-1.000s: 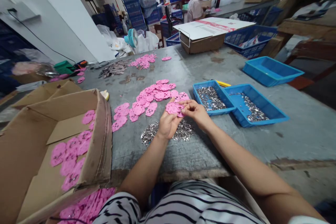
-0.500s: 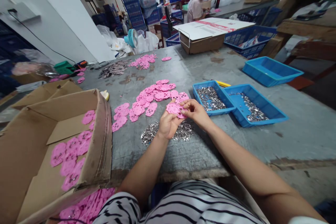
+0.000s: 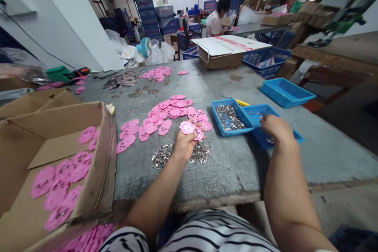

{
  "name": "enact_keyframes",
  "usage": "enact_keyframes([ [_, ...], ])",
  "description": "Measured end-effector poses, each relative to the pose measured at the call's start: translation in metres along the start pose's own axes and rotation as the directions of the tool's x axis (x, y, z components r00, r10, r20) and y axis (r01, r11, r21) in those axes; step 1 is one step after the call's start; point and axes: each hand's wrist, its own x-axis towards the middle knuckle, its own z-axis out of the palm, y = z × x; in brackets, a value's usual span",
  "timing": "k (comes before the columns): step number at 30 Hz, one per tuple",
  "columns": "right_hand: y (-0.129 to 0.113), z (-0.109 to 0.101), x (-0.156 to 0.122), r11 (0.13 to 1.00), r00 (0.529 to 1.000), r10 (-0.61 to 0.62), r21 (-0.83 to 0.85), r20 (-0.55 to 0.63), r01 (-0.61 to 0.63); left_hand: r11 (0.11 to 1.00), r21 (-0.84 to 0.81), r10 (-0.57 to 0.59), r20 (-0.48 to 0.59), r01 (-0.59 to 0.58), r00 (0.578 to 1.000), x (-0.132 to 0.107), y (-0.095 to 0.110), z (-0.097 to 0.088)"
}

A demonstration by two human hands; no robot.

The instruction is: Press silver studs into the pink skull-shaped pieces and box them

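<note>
My left hand (image 3: 185,144) holds a flat pink plastic piece (image 3: 189,128) just above a heap of small silver metal parts (image 3: 165,155) on the grey table. My right hand (image 3: 275,129) reaches down into the nearer blue tray (image 3: 295,137), knuckles up, its fingertips hidden inside among the metal bits. A second blue tray (image 3: 218,118) of silver parts sits just left of it. More pink pieces (image 3: 165,112) lie spread on the table beyond my left hand.
An open cardboard box (image 3: 106,157) with pink pieces stands at the left. A third blue tray (image 3: 287,92), a flat carton (image 3: 224,49) and a blue crate (image 3: 265,57) sit further back. Another person (image 3: 215,19) works at a far table.
My right hand left the pink piece and moved right into the blue tray. The left hand kept the piece. The view shifted slightly.
</note>
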Motion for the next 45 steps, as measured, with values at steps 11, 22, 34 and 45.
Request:
enact_keyframes([
  [11, -0.015, 0.004, 0.007, 1.0, 0.981, -0.014, -0.014, 0.194, 0.017, 1.0, 0.024, 0.016, 0.033, -0.017, 0.999, 0.005, -0.004, -0.007],
  [22, -0.007, 0.009, 0.01, 0.999, 0.998, -0.01, 0.036, 0.064, 0.008, 1.0, 0.02, 0.015, 0.038, -0.016, 0.999, 0.007, -0.007, -0.008],
  [34, -0.004, 0.006, 0.006, 0.99, 0.998, 0.024, 0.144, -0.055, -0.015, 1.0, 0.015, -0.009, -0.018, 0.009, 1.0, 0.005, -0.003, -0.002],
  [45, -0.076, 0.018, -0.051, 0.251, 0.911, -0.41, 0.954, -0.048, 0.164, 0.99, 0.143, 0.005, -0.01, -0.004, 1.0, -0.001, -0.007, 0.001],
])
